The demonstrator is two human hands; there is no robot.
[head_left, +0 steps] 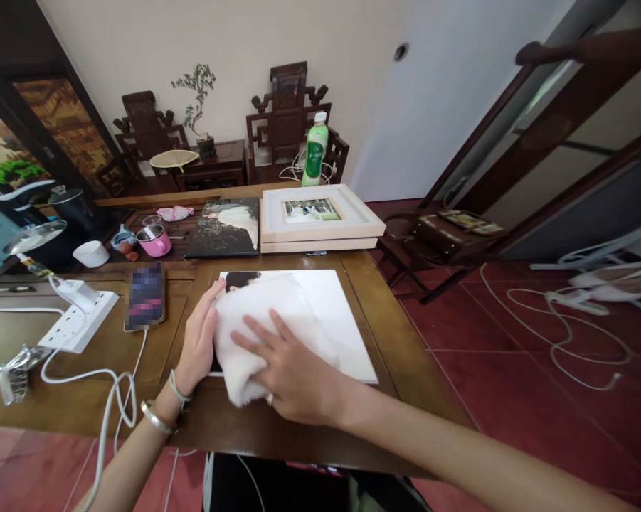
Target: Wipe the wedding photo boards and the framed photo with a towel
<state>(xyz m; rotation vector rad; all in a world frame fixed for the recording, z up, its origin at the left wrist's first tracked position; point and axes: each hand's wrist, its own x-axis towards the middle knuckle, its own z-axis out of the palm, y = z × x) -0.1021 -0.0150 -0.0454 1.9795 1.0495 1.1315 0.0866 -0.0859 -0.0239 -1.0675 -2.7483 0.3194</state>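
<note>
A fluffy white cloth (299,320) lies over a flat picture panel (341,320), covering much of it. The panel has a white right part, and a dark patch of its picture shows at the upper left. My right hand (299,373) presses palm down on the cloth, fingers spread over it; the cloth bunches up by the thumb, which wears a ring. Along the panel's left edge rests my left hand (200,341), its fingers stretched out against panel and cloth. A bracelet and a cord circle that wrist.
Behind the panel lie a dark picture (227,226) and stacked pale wooden frames (320,220), with a green bottle (316,153) beyond. To the left are a phone (145,297), a power strip (80,323), a pink cup (154,243) and loose white cables (93,372).
</note>
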